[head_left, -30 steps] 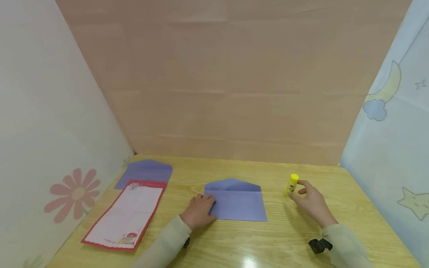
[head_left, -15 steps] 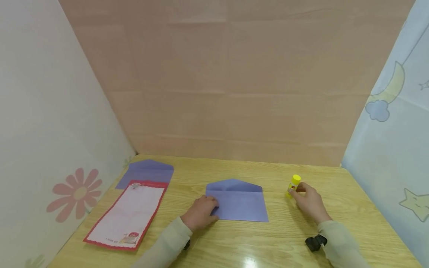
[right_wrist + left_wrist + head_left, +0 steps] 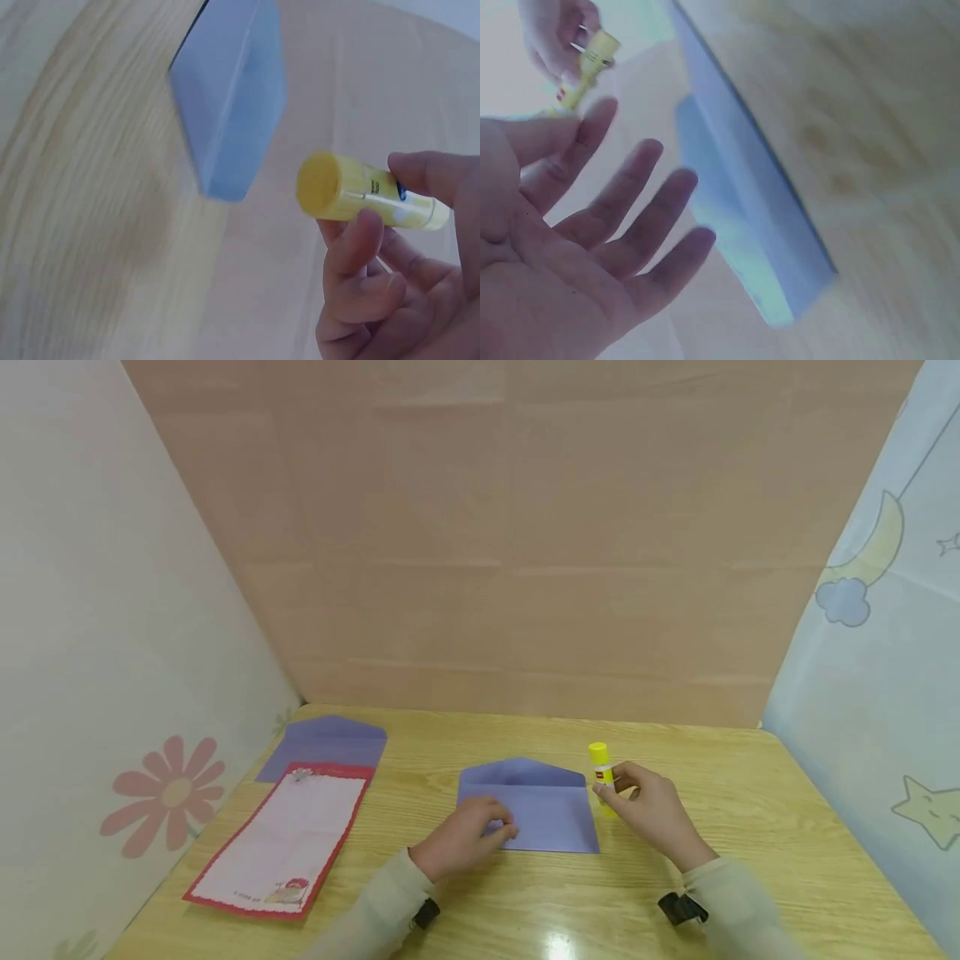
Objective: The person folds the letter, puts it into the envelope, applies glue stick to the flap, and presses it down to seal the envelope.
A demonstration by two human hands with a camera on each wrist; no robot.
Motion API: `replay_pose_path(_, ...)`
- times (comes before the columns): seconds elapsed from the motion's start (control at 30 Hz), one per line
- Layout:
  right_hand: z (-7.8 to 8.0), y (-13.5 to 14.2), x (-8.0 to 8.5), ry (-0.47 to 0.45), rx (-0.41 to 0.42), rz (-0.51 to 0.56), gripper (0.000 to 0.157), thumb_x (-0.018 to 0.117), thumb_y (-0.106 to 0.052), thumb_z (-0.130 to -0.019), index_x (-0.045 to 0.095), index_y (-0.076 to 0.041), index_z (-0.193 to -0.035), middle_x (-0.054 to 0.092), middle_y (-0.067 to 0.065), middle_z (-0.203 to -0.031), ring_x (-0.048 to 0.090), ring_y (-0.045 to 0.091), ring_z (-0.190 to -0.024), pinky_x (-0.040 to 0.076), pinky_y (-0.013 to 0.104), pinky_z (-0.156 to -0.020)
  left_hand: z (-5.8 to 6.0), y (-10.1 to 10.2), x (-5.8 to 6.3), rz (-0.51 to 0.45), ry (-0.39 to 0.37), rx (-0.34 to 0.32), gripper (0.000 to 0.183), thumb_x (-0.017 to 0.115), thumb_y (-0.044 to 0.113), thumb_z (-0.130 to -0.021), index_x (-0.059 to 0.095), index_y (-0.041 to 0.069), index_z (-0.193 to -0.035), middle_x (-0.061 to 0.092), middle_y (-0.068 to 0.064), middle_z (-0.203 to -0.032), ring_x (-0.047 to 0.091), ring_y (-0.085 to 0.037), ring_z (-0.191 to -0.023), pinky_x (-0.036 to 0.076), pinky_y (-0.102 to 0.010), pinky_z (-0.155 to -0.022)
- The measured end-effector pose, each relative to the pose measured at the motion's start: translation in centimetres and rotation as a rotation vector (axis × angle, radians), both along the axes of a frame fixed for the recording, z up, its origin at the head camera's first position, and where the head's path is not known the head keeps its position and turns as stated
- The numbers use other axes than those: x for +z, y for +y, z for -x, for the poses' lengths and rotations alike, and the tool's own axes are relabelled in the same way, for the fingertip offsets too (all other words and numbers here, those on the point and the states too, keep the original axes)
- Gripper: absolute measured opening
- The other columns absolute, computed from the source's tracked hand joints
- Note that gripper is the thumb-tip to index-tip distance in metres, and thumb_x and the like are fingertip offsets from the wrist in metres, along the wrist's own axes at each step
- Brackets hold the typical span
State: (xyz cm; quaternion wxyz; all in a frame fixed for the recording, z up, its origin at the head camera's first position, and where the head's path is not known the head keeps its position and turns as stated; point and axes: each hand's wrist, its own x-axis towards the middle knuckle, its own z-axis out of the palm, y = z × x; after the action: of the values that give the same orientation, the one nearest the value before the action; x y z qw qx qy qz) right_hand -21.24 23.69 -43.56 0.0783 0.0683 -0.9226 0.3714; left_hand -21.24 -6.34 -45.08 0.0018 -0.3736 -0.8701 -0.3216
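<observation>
A purple envelope (image 3: 551, 818) lies in the middle of the table, its pointed flap (image 3: 525, 772) unfolded toward the back. Over its left part is my left hand (image 3: 468, 839), fingers loosely bent and holding nothing; the left wrist view shows the palm and spread fingers (image 3: 641, 180). My right hand (image 3: 654, 810), at the envelope's right edge, pinches a yellow glue stick (image 3: 602, 775) between thumb and fingers. The glue stick stands nearly upright in the head view with its cap on top. In the right wrist view the cap end (image 3: 319, 184) faces the camera.
To the left lies a red-bordered sheet of letter paper (image 3: 288, 839), partly covering a second purple envelope (image 3: 330, 747). A brown papered wall (image 3: 510, 610) rises behind the table (image 3: 540, 902). Light patterned walls stand at both sides.
My right hand has brought the glue stick leftward to the envelope's right edge. My left hand has shifted right from the envelope's left edge to over it. The envelope stays where it was.
</observation>
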Motion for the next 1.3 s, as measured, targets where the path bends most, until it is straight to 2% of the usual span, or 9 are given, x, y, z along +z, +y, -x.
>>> replay_pose_path(0.1, -0.7, -1.5, 0.3, -0.033, 0.066, 0.061, 0.034, 0.072, -0.043, -0.092, 0.068, -0.012, -0.106, 0.068, 0.000, -0.091, 0.053, 0.015, -0.062, 0.044, 0.029, -0.051, -0.3, 0.6, 0.9, -0.088, -0.151, 0.018, 0.026, 0.052, 0.019, -0.105, 0.070, 0.006, -0.118, 0.072, -0.006, -0.112, 0.065, -0.011, -0.100, 0.052, -0.026, -0.087)
replay_pose_path(0.23, -1.4, -3.7, 0.4, -0.090, 0.199, 0.128, 0.030, 0.073, -0.042, -0.091, 0.069, -0.015, -0.103, 0.065, 0.001, -0.091, 0.055, 0.014, -0.061, 0.046, 0.028, -0.050, -0.6, 1.2, 1.7, -0.227, -0.313, 0.092, 0.042, 0.049, 0.035, -0.106, 0.056, 0.012, -0.140, 0.065, -0.005, -0.126, 0.063, -0.016, -0.108, 0.052, -0.032, -0.089)
replay_pose_path(0.3, -1.8, -4.7, 0.3, -0.115, 0.291, 0.154, 0.027, 0.072, -0.039, -0.092, 0.070, -0.014, -0.102, 0.064, 0.003, -0.091, 0.056, 0.013, -0.060, 0.047, 0.028, -0.051, -0.7, 1.4, 1.9, -0.308, -0.364, 0.106, 0.045, 0.051, 0.039, -0.105, 0.054, 0.013, -0.141, 0.064, -0.004, -0.125, 0.062, -0.019, -0.106, 0.053, -0.036, -0.088)
replay_pose_path(0.4, -2.2, -5.9, 0.1, -0.156, 0.414, 0.198, 0.026, 0.070, -0.035, -0.095, 0.070, -0.011, -0.103, 0.064, 0.005, -0.089, 0.058, 0.013, -0.060, 0.050, 0.028, -0.053, -0.7, 1.4, 2.0, -0.409, -0.428, 0.082, 0.042, 0.054, 0.035, -0.104, 0.054, 0.011, -0.139, 0.064, -0.005, -0.119, 0.063, -0.028, -0.105, 0.056, -0.042, -0.085)
replay_pose_path(0.5, -2.3, -6.6, 0.0, -0.193, 0.481, 0.235, 0.029, 0.066, -0.033, -0.097, 0.070, -0.006, -0.106, 0.065, 0.006, -0.089, 0.060, 0.014, -0.060, 0.051, 0.027, -0.054, -0.6, 1.3, 1.9, -0.470, -0.473, 0.056, 0.036, 0.055, 0.031, -0.104, 0.057, 0.009, -0.133, 0.066, -0.006, -0.112, 0.064, -0.037, -0.103, 0.056, -0.046, -0.085)
replay_pose_path(0.7, -2.3, -7.2, 0.0, -0.179, 0.479, 0.185, 0.032, 0.062, -0.037, -0.100, 0.073, -0.007, -0.104, 0.064, 0.001, -0.087, 0.052, 0.008, -0.057, 0.044, 0.024, -0.050, -0.5, 0.8, 1.6, -0.511, -0.497, 0.074, 0.033, 0.055, 0.030, -0.104, 0.060, 0.007, -0.127, 0.066, -0.007, -0.109, 0.062, -0.038, -0.103, 0.053, -0.054, -0.086)
replay_pose_path(1.0, -2.1, -7.6, 0.2, -0.127, 0.452, 0.129, 0.023, 0.066, -0.037, -0.097, 0.074, -0.015, -0.100, 0.067, -0.007, -0.079, 0.056, 0.008, -0.060, 0.047, 0.025, -0.054, -0.4, 0.6, 1.6, -0.516, -0.512, 0.140, 0.031, 0.057, 0.034, -0.103, 0.062, 0.009, -0.120, 0.066, -0.007, -0.107, 0.059, -0.036, -0.104, 0.053, -0.052, -0.081)
replay_pose_path(1.2, -2.1, -7.9, -0.3, -0.081, 0.387, 0.115, 0.017, 0.077, -0.033, -0.088, 0.071, -0.017, -0.089, 0.064, -0.008, -0.074, 0.051, 0.006, -0.056, 0.043, 0.023, -0.050, -0.4, 0.8, 1.4, -0.504, -0.492, 0.188, 0.029, 0.061, 0.037, -0.100, 0.063, 0.010, -0.110, 0.065, -0.011, -0.101, 0.059, -0.036, -0.096, 0.054, -0.048, -0.073)
replay_pose_path(1.3, -2.1, -8.2, -0.9, -0.035, 0.342, 0.095, 0.028, 0.085, -0.031, -0.080, 0.062, -0.015, -0.082, 0.057, -0.007, -0.071, 0.047, 0.006, -0.058, 0.042, 0.022, -0.051, -0.1, 0.6, 1.1, -0.517, -0.450, 0.236, 0.031, 0.063, 0.039, -0.099, 0.061, 0.009, -0.105, 0.064, -0.011, -0.100, 0.061, -0.032, -0.093, 0.054, -0.043, -0.070)
